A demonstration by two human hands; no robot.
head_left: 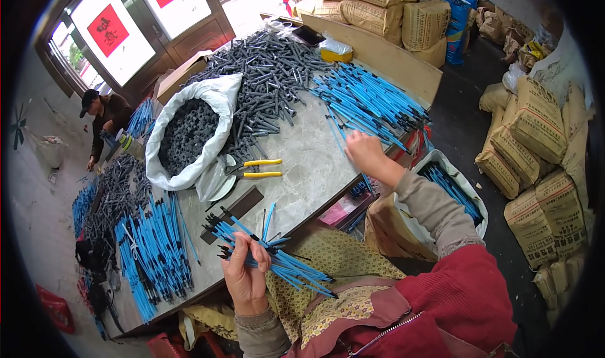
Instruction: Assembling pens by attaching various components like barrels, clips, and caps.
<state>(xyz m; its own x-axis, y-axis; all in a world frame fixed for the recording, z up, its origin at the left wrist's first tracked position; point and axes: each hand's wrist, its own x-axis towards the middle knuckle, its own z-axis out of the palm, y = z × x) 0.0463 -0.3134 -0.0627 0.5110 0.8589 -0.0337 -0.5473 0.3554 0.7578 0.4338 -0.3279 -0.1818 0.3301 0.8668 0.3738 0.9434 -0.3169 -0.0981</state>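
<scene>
My left hand is closed round a loose bundle of thin blue rods with black ends, held over my lap at the table's near edge. A few rods in the bundle stick out at other angles. My right hand is over the table's right edge with its fingers drawn together. Just left of its fingertips runs a thin blue rod; whether the fingers grip it I cannot tell. Beyond that hand lies a large pile of blue rods with black tips.
Yellow-handled pliers lie beside a white sack of small black parts. Dark grey tubular pieces heap behind. More blue rods lie left. An open bag of rods stands right. Another person works far left.
</scene>
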